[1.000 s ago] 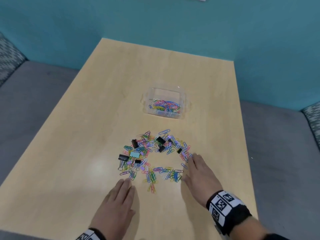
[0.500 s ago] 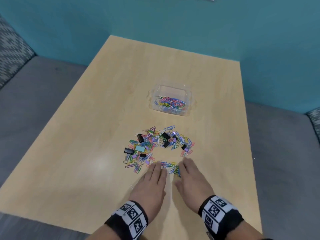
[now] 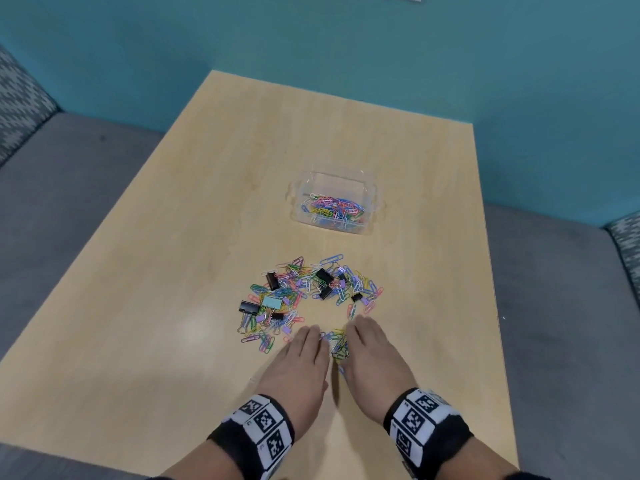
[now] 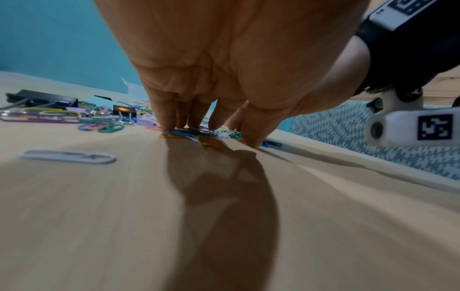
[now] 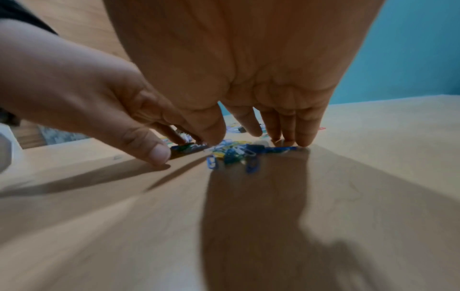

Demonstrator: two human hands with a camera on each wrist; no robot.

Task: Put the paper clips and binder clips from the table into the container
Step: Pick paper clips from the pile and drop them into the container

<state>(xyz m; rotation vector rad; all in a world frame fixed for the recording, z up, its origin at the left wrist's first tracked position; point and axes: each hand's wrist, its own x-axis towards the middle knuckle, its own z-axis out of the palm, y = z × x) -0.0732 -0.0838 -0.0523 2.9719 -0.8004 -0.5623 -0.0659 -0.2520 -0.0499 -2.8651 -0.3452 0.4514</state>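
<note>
A loose ring of coloured paper clips [image 3: 298, 289] with black binder clips [image 3: 248, 307] and one pale blue binder clip [image 3: 272, 302] lies mid-table. Behind it stands the clear plastic container [image 3: 372, 216], with several paper clips [image 3: 334, 209] inside. My left hand [image 3: 308, 336] and right hand [image 3: 360, 323] lie side by side at the ring's near edge, fingers fairly straight, tips on the table. A small bunch of clips [image 3: 336, 344] is squeezed between them. The left wrist view shows fingertips [image 4: 171, 126] on the clips; the right wrist view shows fingertips [image 5: 302, 140] beside blue clips [image 5: 234, 153].
The light wooden table [image 3: 173, 271] ends close on the right of my right hand. One white paper clip [image 4: 67, 156] lies apart, left of my left hand. A grey seat [image 3: 561, 306] surrounds the table, with a teal wall [image 3: 311, 39] behind.
My left hand slid right and forward until it lies beside the right hand. The near row of clips is bunched up between the two hands.
</note>
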